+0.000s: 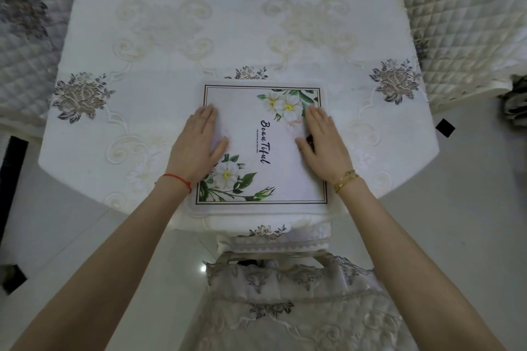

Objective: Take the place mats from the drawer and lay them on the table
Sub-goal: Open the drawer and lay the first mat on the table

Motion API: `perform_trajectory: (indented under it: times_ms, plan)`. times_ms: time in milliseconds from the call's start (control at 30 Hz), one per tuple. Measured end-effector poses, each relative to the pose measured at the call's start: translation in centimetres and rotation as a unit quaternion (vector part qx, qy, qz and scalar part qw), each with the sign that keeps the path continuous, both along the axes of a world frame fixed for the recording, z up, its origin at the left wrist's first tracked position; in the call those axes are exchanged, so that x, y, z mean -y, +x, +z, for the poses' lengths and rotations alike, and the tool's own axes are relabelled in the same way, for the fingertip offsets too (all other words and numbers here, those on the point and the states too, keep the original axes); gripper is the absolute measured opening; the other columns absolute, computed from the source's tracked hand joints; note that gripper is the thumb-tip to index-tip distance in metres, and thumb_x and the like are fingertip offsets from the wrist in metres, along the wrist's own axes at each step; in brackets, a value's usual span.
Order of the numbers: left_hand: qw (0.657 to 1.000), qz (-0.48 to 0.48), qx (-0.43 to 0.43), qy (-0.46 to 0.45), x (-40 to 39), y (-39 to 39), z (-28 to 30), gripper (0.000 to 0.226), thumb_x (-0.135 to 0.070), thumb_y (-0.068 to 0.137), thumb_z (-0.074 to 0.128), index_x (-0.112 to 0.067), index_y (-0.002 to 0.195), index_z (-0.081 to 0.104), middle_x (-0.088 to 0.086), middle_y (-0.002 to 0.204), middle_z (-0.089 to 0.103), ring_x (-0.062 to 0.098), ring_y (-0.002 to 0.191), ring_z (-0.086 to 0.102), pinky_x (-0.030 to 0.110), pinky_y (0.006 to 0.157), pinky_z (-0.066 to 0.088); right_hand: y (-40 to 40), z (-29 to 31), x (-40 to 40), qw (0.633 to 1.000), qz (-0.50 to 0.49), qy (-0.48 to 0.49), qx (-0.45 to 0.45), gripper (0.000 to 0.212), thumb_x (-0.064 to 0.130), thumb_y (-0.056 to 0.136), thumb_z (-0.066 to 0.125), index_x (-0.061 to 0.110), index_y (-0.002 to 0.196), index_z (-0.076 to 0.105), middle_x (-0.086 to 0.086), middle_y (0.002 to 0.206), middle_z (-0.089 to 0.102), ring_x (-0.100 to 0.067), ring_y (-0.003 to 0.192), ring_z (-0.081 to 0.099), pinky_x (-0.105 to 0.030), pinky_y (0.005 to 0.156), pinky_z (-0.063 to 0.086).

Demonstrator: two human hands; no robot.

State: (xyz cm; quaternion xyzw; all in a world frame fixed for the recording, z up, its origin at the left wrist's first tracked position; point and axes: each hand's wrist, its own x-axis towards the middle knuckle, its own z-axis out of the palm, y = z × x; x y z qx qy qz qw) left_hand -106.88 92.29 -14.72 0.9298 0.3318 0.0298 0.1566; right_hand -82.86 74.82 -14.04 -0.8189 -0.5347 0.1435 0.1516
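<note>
A white place mat (pixel 256 179) with a dark thin border, white flowers, green leaves and the word "Beautiful" lies flat at the near edge of the table (pixel 199 37). My left hand (pixel 196 145) rests palm down on the mat's left side, fingers stretched out and close together. My right hand (pixel 323 142) lies flat on the mat's right side in the same way. Neither hand grips anything. The drawer is not in view.
An embroidered cream tablecloth with grey-pink roses covers the table. Quilted chair covers stand at the far left (pixel 25 45) and far right (pixel 462 23). A lace-covered chair (pixel 296 302) stands right below the mat, between my arms. Pale glossy floor surrounds the table.
</note>
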Motion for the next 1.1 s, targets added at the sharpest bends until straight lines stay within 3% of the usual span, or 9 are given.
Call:
perform_trajectory:
  times_ms: [133, 333, 600, 700, 833, 967, 1100]
  plan:
    - [0.999, -0.047, -0.008, -0.003, 3.7, -0.6, -0.2, 0.070, -0.049, 0.097, 0.028, -0.006, 0.152, 0.016, 0.009, 0.160, 0.016, 0.022, 0.149, 0.010, 0.039, 0.121, 0.015, -3.9, -0.5, -0.1, 0.999, 0.040, -0.018, -0.004, 0.063, 0.039, 0.101, 0.034, 0.009, 0.152, 0.011, -0.007, 0.160, 0.009, -0.018, 0.148, 0.001, -0.036, 0.121, 0.003]
    - [1.000, -0.010, -0.007, -0.010, 4.3, -1.9, -0.3, 0.074, -0.056, 0.096, 0.023, -0.008, 0.152, 0.016, 0.006, 0.160, 0.015, 0.018, 0.149, 0.010, 0.035, 0.122, 0.013, -2.7, -0.3, 2.2, 0.999, 0.023, -0.039, 0.013, 0.063, 0.042, 0.100, 0.030, 0.011, 0.152, 0.010, -0.004, 0.160, 0.008, -0.016, 0.148, 0.003, -0.035, 0.121, 0.004]
    - [0.997, 0.065, 0.012, -0.031, 5.6, -4.8, 0.1, 0.067, -0.041, 0.098, 0.043, -0.003, 0.149, 0.024, 0.012, 0.157, 0.025, 0.026, 0.147, 0.019, 0.041, 0.120, 0.020, -2.1, 0.8, 6.7, 0.999, -0.011, -0.039, 0.020, 0.062, 0.040, 0.099, 0.029, 0.007, 0.151, 0.017, -0.008, 0.159, 0.013, -0.020, 0.147, 0.005, -0.032, 0.120, -0.001]
    - [0.999, 0.030, 0.017, -0.029, 7.9, -5.2, 0.6, 0.065, -0.043, 0.097, 0.039, -0.006, 0.149, 0.027, 0.011, 0.156, 0.028, 0.025, 0.146, 0.021, 0.042, 0.120, 0.021, -5.5, 0.9, 6.8, 0.999, 0.033, -0.023, 0.008, 0.061, 0.040, 0.101, 0.035, 0.008, 0.151, 0.016, -0.007, 0.159, 0.012, -0.018, 0.147, 0.002, -0.035, 0.121, 0.002]
    - [0.999, -0.019, 0.003, -0.042, 11.1, -4.5, 0.3, 0.064, -0.042, 0.099, 0.038, -0.011, 0.152, 0.018, 0.005, 0.160, 0.019, 0.018, 0.148, 0.012, 0.039, 0.120, 0.019, -9.3, 0.1, 6.1, 0.996, 0.076, -0.043, -0.002, 0.064, 0.041, 0.101, 0.034, 0.009, 0.152, 0.011, -0.007, 0.160, 0.008, -0.019, 0.148, 0.001, -0.037, 0.121, 0.005]
    - [0.999, -0.003, -0.014, -0.028, 11.5, -5.1, -0.1, 0.067, -0.050, 0.098, 0.025, -0.013, 0.153, 0.012, 0.002, 0.161, 0.012, 0.014, 0.148, 0.006, 0.031, 0.121, 0.010, -9.1, -0.4, 7.4, 0.998, 0.050, -0.049, -0.003, 0.064, 0.043, 0.101, 0.033, 0.011, 0.152, 0.008, -0.004, 0.160, 0.006, -0.017, 0.148, 0.000, -0.034, 0.120, 0.002]
    - [0.999, 0.015, -0.032, -0.005, 11.3, -7.0, 0.0, 0.069, -0.051, 0.098, 0.022, -0.010, 0.152, 0.016, 0.004, 0.160, 0.016, 0.018, 0.148, 0.013, 0.034, 0.121, 0.016, -7.2, -0.2, 10.4, 0.998, 0.022, -0.051, 0.001, 0.064, 0.045, 0.101, 0.028, 0.013, 0.152, 0.009, -0.001, 0.160, 0.006, -0.014, 0.147, 0.001, -0.033, 0.120, 0.002]
